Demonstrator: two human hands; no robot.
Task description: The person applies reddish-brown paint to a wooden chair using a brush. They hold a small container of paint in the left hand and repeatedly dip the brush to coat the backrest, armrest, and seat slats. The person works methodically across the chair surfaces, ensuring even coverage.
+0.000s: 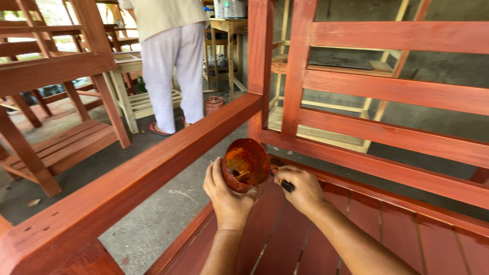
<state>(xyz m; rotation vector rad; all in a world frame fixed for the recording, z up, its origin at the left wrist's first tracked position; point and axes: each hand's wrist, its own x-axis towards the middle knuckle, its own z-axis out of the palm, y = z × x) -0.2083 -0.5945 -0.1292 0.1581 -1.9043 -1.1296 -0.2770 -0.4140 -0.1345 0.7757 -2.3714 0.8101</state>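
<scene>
My left hand (226, 196) grips a small round bowl (248, 162) stained red-orange inside, tilted toward me just above the slatted seat (326, 234) of a red-stained wooden bench. My right hand (304, 188) holds a brush handle (284, 184) with a dark and yellow grip; its tip reaches to the bowl, and the bristles are hidden by the bowl's edge. Both hands are close together near the bench's back corner, under the armrest rail (153, 163).
The bench's back slats (397, 91) rise at the right. A person in white trousers (173, 76) stands on the concrete floor beyond the armrest. Red-stained wooden frames (56, 66) stand at the left, unpainted pale frames (137, 102) behind, and a small pot (214, 104) sits on the floor.
</scene>
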